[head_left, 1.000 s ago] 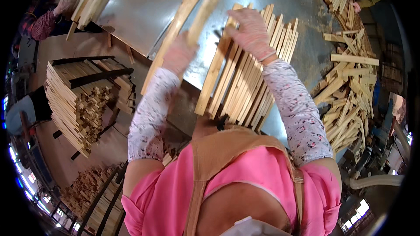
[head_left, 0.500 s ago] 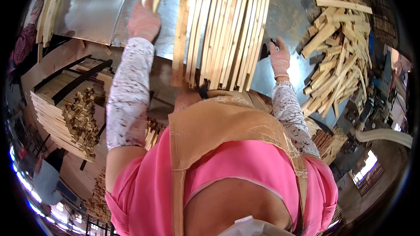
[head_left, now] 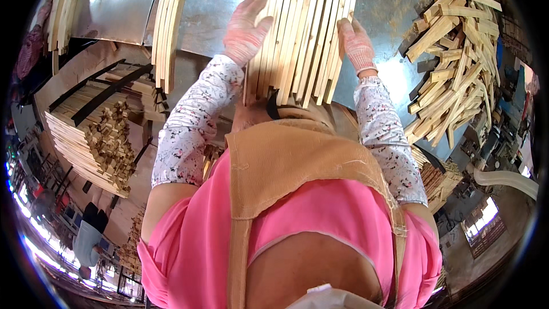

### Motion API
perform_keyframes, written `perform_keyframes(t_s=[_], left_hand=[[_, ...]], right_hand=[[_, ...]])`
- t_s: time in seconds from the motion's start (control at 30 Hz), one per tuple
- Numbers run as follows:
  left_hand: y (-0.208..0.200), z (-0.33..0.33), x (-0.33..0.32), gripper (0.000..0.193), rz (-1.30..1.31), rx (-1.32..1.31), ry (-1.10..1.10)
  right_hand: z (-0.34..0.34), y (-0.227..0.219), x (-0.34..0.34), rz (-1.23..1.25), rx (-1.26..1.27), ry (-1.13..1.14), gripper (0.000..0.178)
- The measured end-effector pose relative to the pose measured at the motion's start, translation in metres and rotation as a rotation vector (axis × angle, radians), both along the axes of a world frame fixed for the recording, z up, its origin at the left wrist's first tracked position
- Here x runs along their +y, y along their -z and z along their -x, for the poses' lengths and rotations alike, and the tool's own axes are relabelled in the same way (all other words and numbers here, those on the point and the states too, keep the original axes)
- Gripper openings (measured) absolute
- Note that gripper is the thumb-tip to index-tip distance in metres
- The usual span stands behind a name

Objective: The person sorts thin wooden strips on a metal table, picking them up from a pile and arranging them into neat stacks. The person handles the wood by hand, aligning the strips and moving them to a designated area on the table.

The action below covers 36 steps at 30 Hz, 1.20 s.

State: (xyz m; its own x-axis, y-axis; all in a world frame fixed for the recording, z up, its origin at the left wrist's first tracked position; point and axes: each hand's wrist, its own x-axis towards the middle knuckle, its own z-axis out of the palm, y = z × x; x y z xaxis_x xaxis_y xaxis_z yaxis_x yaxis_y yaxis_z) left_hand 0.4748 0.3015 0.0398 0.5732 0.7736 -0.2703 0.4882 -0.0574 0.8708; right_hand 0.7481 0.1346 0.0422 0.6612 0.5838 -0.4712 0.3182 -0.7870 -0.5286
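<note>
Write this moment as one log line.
wooden strips: side by side on metal table | left hand: at their left edge | right hand: at their right edge

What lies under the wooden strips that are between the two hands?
The metal tabletop shows on both sides of the wooden strips, so they seem to rest on it. The part directly beneath is covered; whether anything else lies there cannot be seen.

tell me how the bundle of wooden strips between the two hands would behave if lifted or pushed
The bundle of strips may fan apart when lifted, since no tie shows around it. Each strip is probably stiff, being solid-looking wood. Pushed, they would likely slide rather than roll: they look flat-sided and lie on a smooth metal tabletop.
</note>
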Motion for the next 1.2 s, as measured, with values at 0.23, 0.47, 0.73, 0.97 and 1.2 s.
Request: perform_keyframes(t_s=[0.23,0.47,0.73,0.97,1.2], left_hand=[[0.026,0.0,-0.004,0.069,-0.392,0.234,0.159],[-0.011,-0.094,0.104,0.056,-0.673,0.398,0.311],[-0.008,-0.211,0.213,0.053,-0.92,0.616,0.705],[-0.067,-0.179,0.219,0.053,-0.933,0.563,1.006],[-0.102,-0.188,0.25,0.049,-1.08,0.006,0.702]], right_hand=[[0.009,0.001,0.0,-0.023,0.017,-0.001,0.075],[0.001,0.01,-0.008,-0.146,0.103,-0.042,0.074],[0.002,-0.003,-0.004,-0.124,0.188,-0.004,0.074],[0.017,-0.054,0.034,-0.067,-0.351,-0.168,0.065],[0.105,-0.044,0.106,-0.42,0.066,-0.181,0.107]])
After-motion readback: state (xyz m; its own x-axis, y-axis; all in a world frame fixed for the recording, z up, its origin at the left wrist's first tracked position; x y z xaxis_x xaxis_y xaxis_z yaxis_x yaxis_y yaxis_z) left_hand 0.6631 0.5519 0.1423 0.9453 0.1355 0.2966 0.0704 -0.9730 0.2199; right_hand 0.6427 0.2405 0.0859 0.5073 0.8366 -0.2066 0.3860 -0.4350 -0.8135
